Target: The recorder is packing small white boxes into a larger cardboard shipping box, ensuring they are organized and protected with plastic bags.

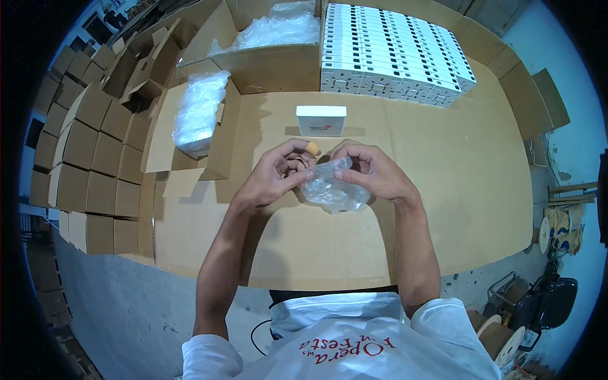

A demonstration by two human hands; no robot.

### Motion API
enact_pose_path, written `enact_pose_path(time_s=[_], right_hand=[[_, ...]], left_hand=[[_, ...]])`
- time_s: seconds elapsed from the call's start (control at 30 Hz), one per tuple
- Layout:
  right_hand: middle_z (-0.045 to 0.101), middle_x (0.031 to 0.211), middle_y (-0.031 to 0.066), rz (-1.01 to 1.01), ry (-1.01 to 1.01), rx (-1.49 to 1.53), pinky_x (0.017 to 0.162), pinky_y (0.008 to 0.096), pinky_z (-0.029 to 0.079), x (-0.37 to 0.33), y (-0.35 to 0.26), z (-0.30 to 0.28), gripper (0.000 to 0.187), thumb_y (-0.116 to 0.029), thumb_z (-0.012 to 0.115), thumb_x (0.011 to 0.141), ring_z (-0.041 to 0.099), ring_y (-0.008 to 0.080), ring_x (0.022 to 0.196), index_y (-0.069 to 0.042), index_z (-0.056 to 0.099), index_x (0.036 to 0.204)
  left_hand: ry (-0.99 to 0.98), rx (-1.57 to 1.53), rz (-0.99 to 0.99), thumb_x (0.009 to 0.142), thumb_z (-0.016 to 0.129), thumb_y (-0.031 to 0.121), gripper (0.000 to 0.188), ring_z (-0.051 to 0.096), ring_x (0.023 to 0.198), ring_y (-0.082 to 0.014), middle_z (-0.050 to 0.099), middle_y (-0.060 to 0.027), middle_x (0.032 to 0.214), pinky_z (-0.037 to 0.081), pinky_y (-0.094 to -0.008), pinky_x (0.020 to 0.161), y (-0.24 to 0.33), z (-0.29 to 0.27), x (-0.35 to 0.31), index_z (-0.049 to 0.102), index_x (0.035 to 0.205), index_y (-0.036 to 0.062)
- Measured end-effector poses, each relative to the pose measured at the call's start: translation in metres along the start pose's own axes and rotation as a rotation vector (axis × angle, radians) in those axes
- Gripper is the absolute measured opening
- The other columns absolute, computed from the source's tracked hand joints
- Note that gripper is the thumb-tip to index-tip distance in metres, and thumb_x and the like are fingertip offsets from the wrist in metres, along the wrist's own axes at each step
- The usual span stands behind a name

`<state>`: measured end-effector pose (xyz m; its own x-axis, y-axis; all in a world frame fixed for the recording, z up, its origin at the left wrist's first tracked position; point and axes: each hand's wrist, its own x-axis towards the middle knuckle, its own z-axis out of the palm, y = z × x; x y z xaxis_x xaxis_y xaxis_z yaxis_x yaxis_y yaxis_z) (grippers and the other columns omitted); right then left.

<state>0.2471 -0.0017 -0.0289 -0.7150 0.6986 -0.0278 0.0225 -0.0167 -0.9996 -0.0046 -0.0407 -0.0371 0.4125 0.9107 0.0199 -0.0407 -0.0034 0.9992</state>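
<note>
Between my hands, above the cardboard-covered table point(456, 190), is a crumpled clear plastic bag point(339, 190). My left hand point(278, 171) pinches its left edge between thumb and fingers; an orange wrap covers one fingertip. My right hand point(373, 171) grips the upper right part, thumb on top. The bag looks limp and see-through, its lower end hanging loose. Just beyond my hands a small white box point(322, 121) stands on the table, apart from them.
Stacked white boxes point(392, 54) fill the back right. Behind to the left stands a carton point(272, 69) with clear bags point(278, 28). An open carton point(218, 149) holding a wrapped bundle point(199, 114) is nearer left. Brown boxes point(95, 158) are piled far left.
</note>
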Motion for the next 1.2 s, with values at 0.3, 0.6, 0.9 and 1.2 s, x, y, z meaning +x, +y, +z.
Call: enact_pose_path(time_s=[0.3, 0.6, 0.9, 1.2], right_hand=[[0.064, 0.093, 0.0010, -0.065, -0.107, 0.323, 0.079, 0.0252, 0.047, 0.008, 0.005, 0.002, 0.014, -0.009, 0.073, 0.089, 0.058, 0.0063, 0.087, -0.004, 0.060, 0.094], [0.058, 0.080, -0.0041, 0.078, -0.153, 0.039, 0.064, 0.0227, 0.044, 0.009, 0.003, -0.002, 0.016, -0.013, 0.073, 0.090, 0.053, 0.0032, 0.075, -0.005, 0.060, 0.091], [0.055, 0.078, -0.0058, 0.100, -0.177, 0.088, 0.056, 0.0209, 0.041, 0.012, -0.001, -0.001, 0.020, -0.015, 0.075, 0.089, 0.049, 0.0028, 0.069, -0.005, 0.059, 0.086], [0.051, 0.071, -0.0049, 0.050, -0.094, -0.053, 0.060, 0.0260, 0.037, 0.006, -0.003, -0.003, 0.017, -0.014, 0.073, 0.085, 0.044, 0.0057, 0.069, -0.003, 0.060, 0.084]], left_hand=[[-0.056, -0.091, -0.069, 0.087, 0.075, 0.005, 0.045, 0.054, 0.078, -0.0029, 0.060, 0.0005, 0.089, 0.046, -0.0186, 0.069, -0.005, -0.009, 0.002, 0.054, 0.126, 0.0003], [-0.040, -0.189, 0.063, 0.087, 0.074, 0.010, 0.031, 0.058, 0.079, -0.0059, 0.062, -0.0008, 0.088, 0.047, -0.0214, 0.072, -0.013, -0.020, 0.001, 0.059, 0.113, 0.0004], [-0.050, -0.163, 0.048, 0.094, 0.066, 0.007, 0.024, 0.060, 0.082, -0.0060, 0.062, -0.0018, 0.089, 0.051, -0.0229, 0.074, -0.003, -0.011, -0.003, 0.059, 0.116, -0.0018], [0.040, 0.119, 0.019, 0.095, 0.064, 0.004, 0.019, 0.057, 0.084, -0.0063, 0.061, 0.0000, 0.093, 0.048, -0.0225, 0.074, -0.011, -0.006, 0.006, 0.063, 0.113, -0.0002]])
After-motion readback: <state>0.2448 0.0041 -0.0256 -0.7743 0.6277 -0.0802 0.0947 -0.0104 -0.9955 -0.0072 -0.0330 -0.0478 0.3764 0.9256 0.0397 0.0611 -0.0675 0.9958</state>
